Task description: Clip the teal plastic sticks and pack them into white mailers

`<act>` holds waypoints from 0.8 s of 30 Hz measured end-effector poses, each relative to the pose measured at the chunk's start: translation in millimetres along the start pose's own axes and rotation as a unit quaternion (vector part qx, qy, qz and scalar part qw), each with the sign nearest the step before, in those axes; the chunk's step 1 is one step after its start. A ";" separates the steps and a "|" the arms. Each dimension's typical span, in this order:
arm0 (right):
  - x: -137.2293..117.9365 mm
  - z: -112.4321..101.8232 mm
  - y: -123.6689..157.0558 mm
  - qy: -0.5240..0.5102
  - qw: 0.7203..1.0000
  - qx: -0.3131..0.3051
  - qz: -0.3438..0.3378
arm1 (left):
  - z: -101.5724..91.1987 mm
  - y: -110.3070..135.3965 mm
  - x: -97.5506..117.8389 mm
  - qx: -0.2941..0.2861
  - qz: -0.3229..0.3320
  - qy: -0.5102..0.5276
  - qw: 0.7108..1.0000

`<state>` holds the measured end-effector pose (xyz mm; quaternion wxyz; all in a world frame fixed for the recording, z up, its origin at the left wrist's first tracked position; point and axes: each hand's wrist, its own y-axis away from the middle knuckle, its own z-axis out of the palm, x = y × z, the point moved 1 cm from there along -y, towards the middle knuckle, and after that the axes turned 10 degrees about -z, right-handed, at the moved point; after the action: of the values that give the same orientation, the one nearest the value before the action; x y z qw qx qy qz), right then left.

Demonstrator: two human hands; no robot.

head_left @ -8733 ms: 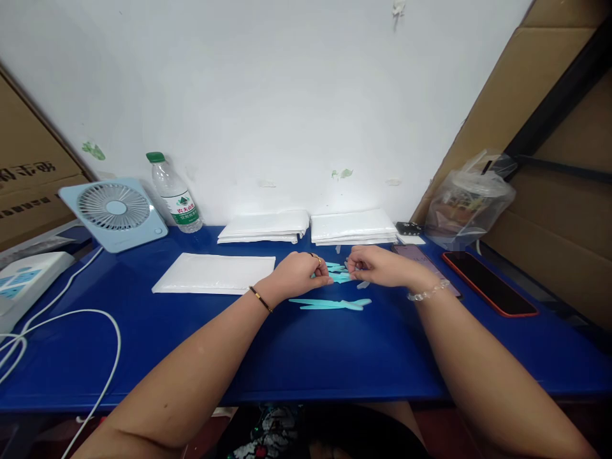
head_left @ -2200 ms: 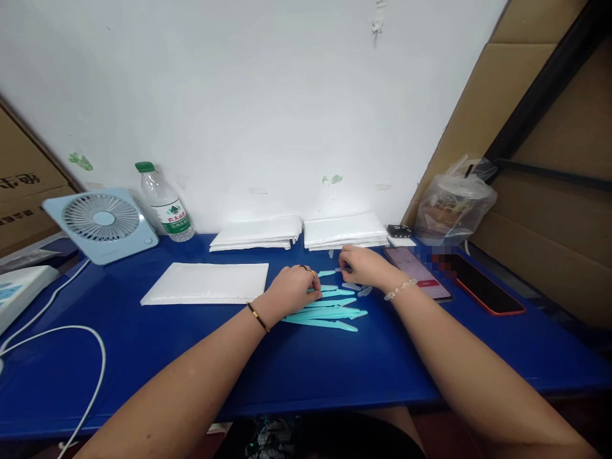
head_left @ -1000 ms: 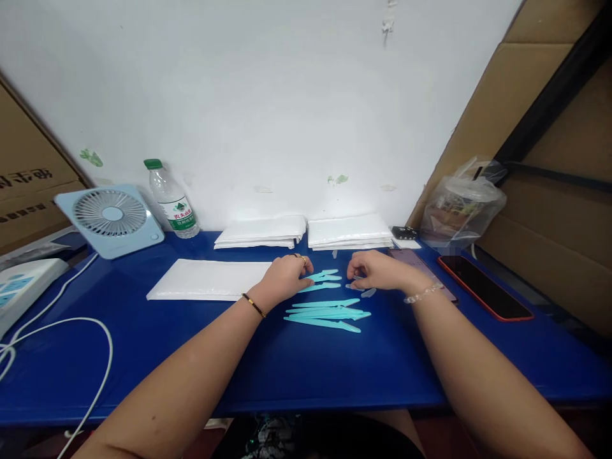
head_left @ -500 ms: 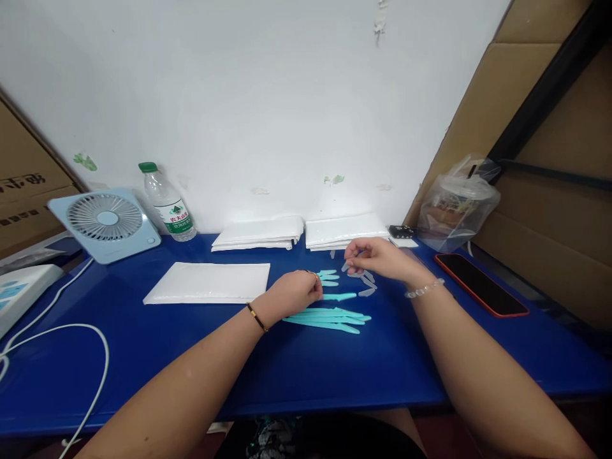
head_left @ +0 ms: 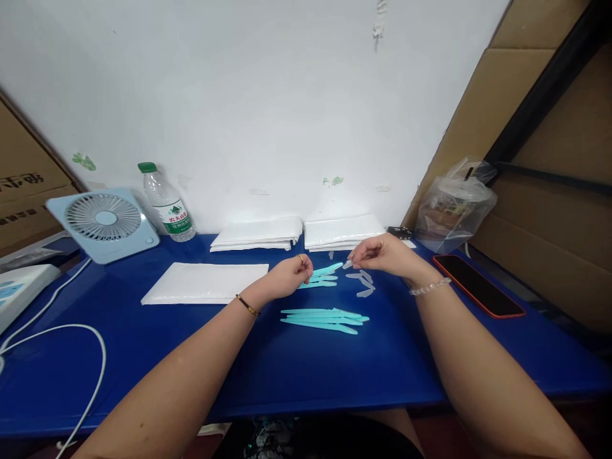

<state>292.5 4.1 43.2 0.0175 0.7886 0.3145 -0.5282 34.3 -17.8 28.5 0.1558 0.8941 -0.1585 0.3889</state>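
My left hand (head_left: 292,275) pinches a turquoise eyebrow razor (head_left: 329,270), its blade end pointing right. Between the thumb and fingers of my right hand (head_left: 377,256) is a small clear plastic cap (head_left: 348,264), close to the razor's tip; I cannot tell whether the two touch. Below the held razor lie a few more turquoise razors (head_left: 325,282), partly covered by my left hand. Nearer to me rests a bunch of several razors (head_left: 325,319), blade ends to the right. Several loose clear caps (head_left: 366,285) are scattered under my right hand.
A white padded envelope (head_left: 201,284) lies left on the blue table (head_left: 287,376). White envelope stacks (head_left: 255,233) stand along the wall. A fan (head_left: 102,223) and a water bottle (head_left: 169,207) are at the left; a phone (head_left: 478,287) and a bagged cup (head_left: 452,213) at the right.
My left hand has moved up and slightly left, lifting a razor from the table toward the cap. My right hand still pinches the cap and has shifted slightly right.
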 end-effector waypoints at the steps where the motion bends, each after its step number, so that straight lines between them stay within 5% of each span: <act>1: 0.7 1.8 -0.6 0.003 1.000 -0.008 0.003 | 0.1 0.0 -0.2 -0.001 -0.001 -0.002 1.000; 19: -6.9 24.9 -6.0 -0.017 0.998 -0.047 0.026 | 4.0 -2.5 -0.2 -0.004 0.010 -0.013 1.000; 24: -3.5 3.1 -1.8 0.216 0.972 -0.051 0.082 | 3.9 -4.0 -5.1 0.112 -0.018 -0.168 0.979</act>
<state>288.1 2.8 45.4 0.0319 0.9052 0.2718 -0.3251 35.1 -14.9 21.5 0.0329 0.9612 -0.1214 0.2453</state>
